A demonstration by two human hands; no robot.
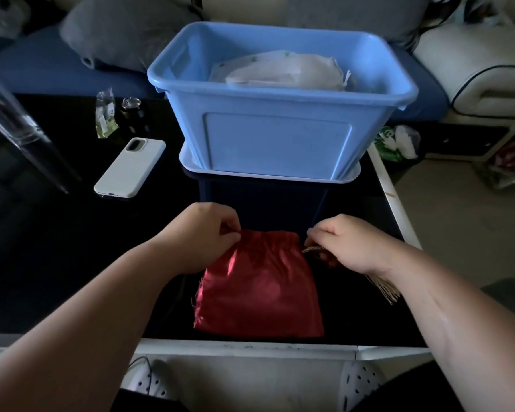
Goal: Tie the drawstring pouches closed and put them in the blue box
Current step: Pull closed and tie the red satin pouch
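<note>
A red satin drawstring pouch [259, 286] lies flat on the black tabletop [57, 248] near the front edge, its gathered mouth pointing away from me. My left hand [202, 230] pinches the pouch's top left corner. My right hand [345, 242] grips the tan drawstring [312, 249] at the top right corner; a frayed tan tassel [382, 289] sticks out below that wrist. Behind the pouch stands the blue box [277, 138] on its lid, with white pouches [286, 71] lying inside it.
A white phone [130, 168] lies left of the box, with a small plastic packet [105, 115] and a dark small bottle [131, 107] behind it. A clear plastic object [18, 120] leans in at far left. Crumpled wrappers [397, 141] sit off the table's right edge.
</note>
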